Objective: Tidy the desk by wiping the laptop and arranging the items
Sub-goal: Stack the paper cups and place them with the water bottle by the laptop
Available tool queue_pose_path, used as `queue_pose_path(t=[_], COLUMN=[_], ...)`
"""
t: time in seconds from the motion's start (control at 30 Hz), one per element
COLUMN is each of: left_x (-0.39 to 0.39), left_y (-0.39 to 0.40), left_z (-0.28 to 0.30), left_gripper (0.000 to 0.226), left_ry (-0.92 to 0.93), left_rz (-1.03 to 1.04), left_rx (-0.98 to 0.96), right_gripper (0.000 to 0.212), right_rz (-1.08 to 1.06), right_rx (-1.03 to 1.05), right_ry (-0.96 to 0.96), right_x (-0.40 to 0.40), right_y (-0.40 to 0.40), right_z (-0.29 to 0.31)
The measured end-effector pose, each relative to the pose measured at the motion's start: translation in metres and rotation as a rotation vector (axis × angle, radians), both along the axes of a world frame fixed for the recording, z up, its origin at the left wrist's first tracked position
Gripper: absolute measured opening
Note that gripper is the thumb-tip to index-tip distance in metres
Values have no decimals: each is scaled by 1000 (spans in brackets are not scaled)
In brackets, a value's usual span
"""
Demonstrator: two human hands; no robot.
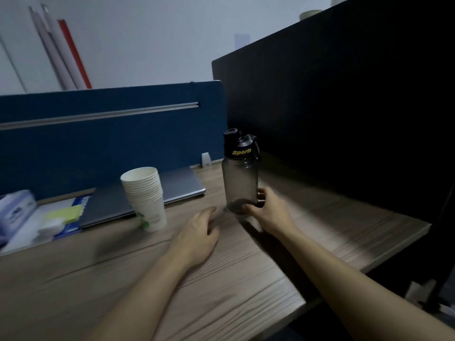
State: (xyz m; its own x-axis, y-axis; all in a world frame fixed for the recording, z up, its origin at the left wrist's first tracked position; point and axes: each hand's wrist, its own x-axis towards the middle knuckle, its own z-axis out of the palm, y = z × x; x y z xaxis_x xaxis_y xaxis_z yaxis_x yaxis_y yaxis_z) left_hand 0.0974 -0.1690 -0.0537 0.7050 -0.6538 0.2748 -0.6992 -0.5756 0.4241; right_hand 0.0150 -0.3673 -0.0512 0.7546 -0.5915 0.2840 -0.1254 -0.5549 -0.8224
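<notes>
While our right hand (267,209) wraps its fingers around the base of the smoky sports bottle (240,172), right of the frame's centre, the bottle stands upright on the wooden surface (221,279), its black lid marked "Sports" in yellow. That grip is closed on the bottle, thumb at the near side, fingers at the right side. Our left hand (199,233) lies palm down on the surface just left of the bottle, fingers loosely spread, holding nothing. At centre left a stack of paper cups (145,196) stands in front of the closed grey laptop (172,187), which lies against the blue partition (103,141). At lower left we see yellow sticky notes (65,212) and a tissue pack (16,209).
</notes>
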Motion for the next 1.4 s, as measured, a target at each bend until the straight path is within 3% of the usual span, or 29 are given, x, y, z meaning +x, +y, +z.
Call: queue_pose_path(t=[0.27,0.43,0.73,0.87,1.17,1.4], left_x=[-2,5,28,45,73,89], left_y=[104,137,121,110,82,63], left_z=[2,2,3,2,-3,1], left_gripper=[40,47,60,65,50,49], left_ry=[-25,31,64,63,3,-167], left_rz=[126,257,280,284,170,156], left_rx=[-63,-83,-118,-145,-173,-166], right_gripper=[50,54,86,81,87,82], right_rz=[44,17,-52,-35,-67,-124], right_rx=[-74,-47,33,56,41,-16], right_ry=[72,75,28,-14,-31,-41], right_x=[11,6,19,34,67,90], right_y=[54,64,64,58,35,13], right_z=[1,4,4,2,2,3])
